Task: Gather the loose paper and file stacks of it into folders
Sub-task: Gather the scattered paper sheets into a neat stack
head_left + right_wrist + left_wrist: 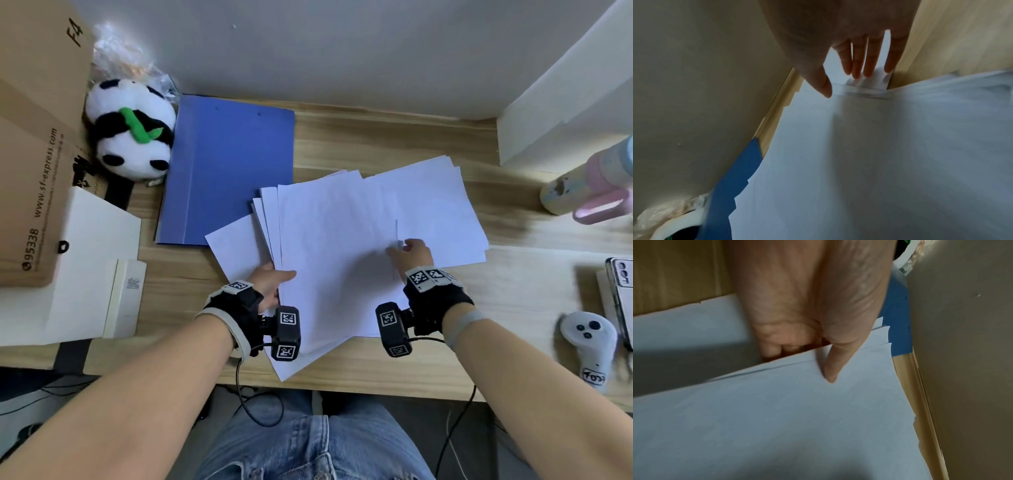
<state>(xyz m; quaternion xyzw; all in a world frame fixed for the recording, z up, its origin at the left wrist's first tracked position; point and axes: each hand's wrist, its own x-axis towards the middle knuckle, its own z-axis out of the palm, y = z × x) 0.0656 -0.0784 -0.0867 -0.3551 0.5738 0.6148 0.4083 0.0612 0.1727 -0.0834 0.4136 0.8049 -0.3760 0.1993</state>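
While 2 hands (270, 284) grip paper (335, 246) | 1 folder (229, 164)

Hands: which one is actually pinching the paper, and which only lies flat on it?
The left hand pinches the paper stack's left edge, thumb on top and fingers beneath. The right hand only presses straight fingers onto the sheets farther right.

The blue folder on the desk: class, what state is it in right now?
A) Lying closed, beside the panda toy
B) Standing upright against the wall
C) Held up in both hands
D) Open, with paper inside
A: the blue folder lies flat and closed next to the panda toy, while both hands are on the loose paper.
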